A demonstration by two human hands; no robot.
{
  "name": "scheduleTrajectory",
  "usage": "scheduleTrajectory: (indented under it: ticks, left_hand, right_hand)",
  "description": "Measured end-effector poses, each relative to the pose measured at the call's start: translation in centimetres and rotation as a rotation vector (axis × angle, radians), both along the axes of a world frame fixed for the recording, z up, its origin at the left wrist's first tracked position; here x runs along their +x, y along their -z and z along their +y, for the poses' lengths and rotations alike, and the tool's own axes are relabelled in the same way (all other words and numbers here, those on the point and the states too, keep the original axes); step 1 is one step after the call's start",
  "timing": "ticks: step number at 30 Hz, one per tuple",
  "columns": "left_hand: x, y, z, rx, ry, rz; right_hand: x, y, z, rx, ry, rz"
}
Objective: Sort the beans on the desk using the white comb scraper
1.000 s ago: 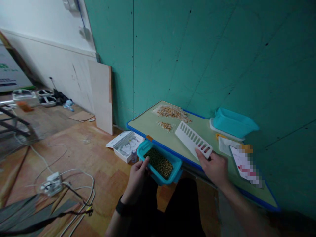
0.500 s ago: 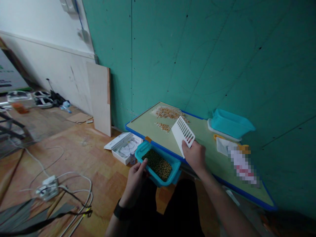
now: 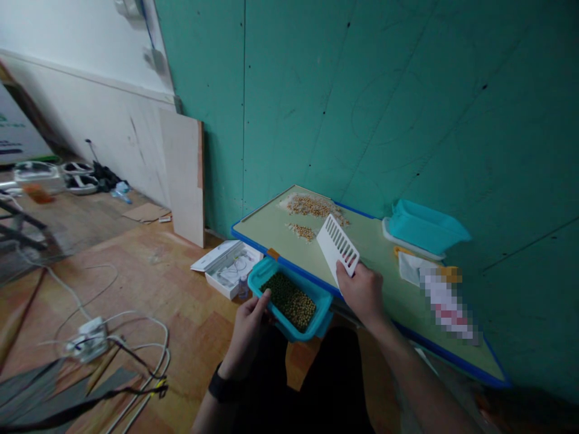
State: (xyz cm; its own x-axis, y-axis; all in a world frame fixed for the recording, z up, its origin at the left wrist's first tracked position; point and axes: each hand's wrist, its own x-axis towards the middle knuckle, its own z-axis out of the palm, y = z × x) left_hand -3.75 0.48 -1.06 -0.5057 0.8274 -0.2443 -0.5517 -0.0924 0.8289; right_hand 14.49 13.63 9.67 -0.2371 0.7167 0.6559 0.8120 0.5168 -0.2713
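My left hand (image 3: 254, 313) grips the near left rim of a blue plastic container (image 3: 326, 305), thumb over the edge. Inside it lie dark green beans (image 3: 279, 286) and yellowish soybeans (image 3: 299, 310). The container is just off the table's front edge, above my legs. My right hand (image 3: 362, 289) is closed round the lower end of a white slotted scraper (image 3: 330, 242), tilted over the table (image 3: 373, 253). Beyond the scraper, a small pile of yellow beans (image 3: 302, 231) and a larger pile of beans mixed with pale grains (image 3: 310, 206) lie on the tabletop.
At the table's right stand another blue container (image 3: 427, 226) on a white lid, a white cloth (image 3: 411, 268) and a blurred packet (image 3: 447, 307). An open white box (image 3: 230, 271) sits on the floor. Cables and a power strip (image 3: 90, 337) lie at left; a board (image 3: 183, 175) leans against the wall.
My right hand and the scraper have shifted very slightly right and down. The left hand and the container it holds stay nearly in place.
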Motion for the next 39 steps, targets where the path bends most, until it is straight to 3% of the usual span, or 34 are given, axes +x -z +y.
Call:
scheduleTrajectory:
  ticks: [10, 15, 19, 27, 31, 39]
  left_hand:
    - [0.0, 0.8, 0.1, 0.015, 0.008, 0.004]
    - [0.0, -0.1, 0.1, 0.01, 0.002, 0.005]
    - [0.1, -0.7, -0.1, 0.0, 0.003, -0.018]
    - [-0.1, 0.4, 0.1, 0.008, 0.008, -0.047]
    - [-0.1, 0.1, 0.2, -0.023, -0.003, -0.051]
    - [0.2, -0.9, -0.3, -0.019, 0.001, -0.058]
  right_hand:
    - [-0.8, -0.4, 2.0, -0.094, 0.002, 0.006]
    - [-1.6, -0.5, 2.8, -0.131, 0.021, -0.016]
    - [-2.6, -1.0, 3.4, -0.163, 0.027, -0.049]
    - [-5.3, -1.5, 4.8, -0.204, 0.086, -0.117]
    - [-6.4, -1.6, 5.3, -0.216, 0.108, -0.125]
    - [-3.7, -1.8, 6.1, -0.237, 0.202, -0.13]
